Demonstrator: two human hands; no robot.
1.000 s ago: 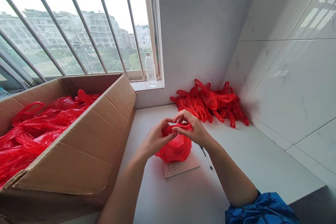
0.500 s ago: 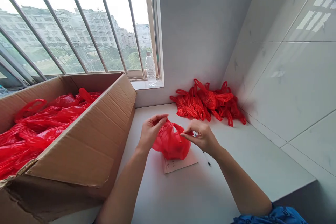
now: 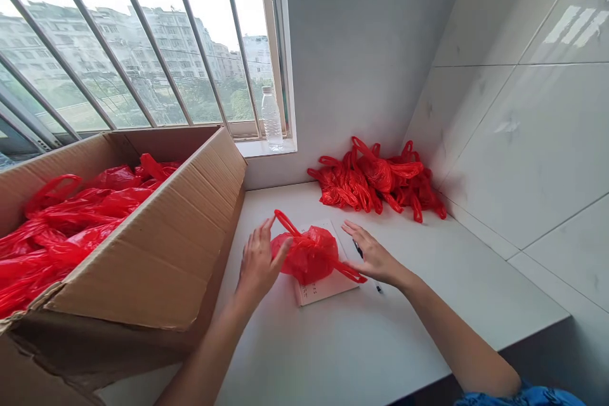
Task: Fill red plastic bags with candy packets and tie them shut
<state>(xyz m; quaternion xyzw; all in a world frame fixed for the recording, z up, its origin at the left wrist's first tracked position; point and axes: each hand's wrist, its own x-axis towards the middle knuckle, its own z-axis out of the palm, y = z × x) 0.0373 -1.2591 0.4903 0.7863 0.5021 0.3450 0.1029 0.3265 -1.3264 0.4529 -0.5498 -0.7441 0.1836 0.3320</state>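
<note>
Landmark: a white notepad lies flat on the white countertop. I place everything else against it.
Far left of the notepad: an open cardboard box, packed with loose red bags.
Left hand: just left of the notepad, fingers spread wide and gripping nothing, with the fingertips resting on the bag's left side.
Behind the notepad: a clear water bottle stands upright on the window sill.
Red plastic bag: a bunched bundle sits on the notepad. One handle loop sticks up to the left and the other trails off the notepad's right edge.
Pen: dark, just right of the notepad and partly under the right hand.
Right hand: just right of the notepad, flat and open, palm down, holding nothing. I cannot tell whether the trailing loop touches it.
Behind and right of the notepad: a pile of knotted red bags in the tiled corner.
Risk: as I judge it, neither hand grips the bundle, so the springy plastic could loosen. The trailing loop could also snag on the right hand's fingers and drag the bundle or the pen.
</note>
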